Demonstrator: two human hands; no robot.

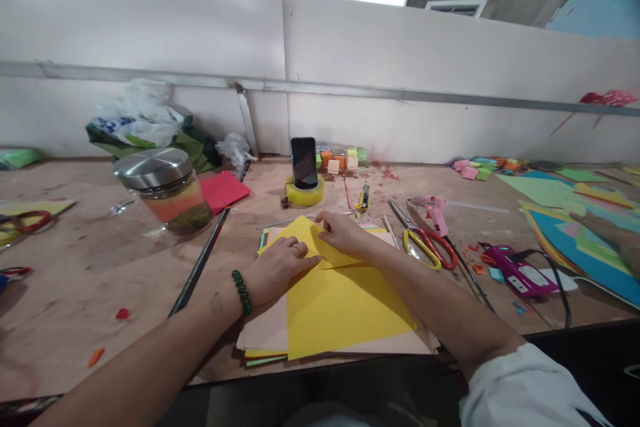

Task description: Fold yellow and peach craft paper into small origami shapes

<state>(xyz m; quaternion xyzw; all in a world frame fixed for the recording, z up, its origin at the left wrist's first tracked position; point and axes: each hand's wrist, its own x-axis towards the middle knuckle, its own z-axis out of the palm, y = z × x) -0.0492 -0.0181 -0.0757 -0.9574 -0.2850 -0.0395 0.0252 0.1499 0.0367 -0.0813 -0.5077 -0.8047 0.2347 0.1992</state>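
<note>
A sheet of yellow paper lies at a slant over a stack of pale and coloured sheets, its upper part folded over in a flap. My left hand, with a ring and a green bead bracelet, rests on the paper's left side, fingers laid out and pressing down. Near the top of the sheet, my right hand has its fingers curled and closed on the folded flap. The fingertips partly hide the fold.
Scissors, a pink glue gun, a utility knife and a purple power strip lie to the right. A phone stands on a yellow tape roll. A glass jar is left. Another person's hand is far right.
</note>
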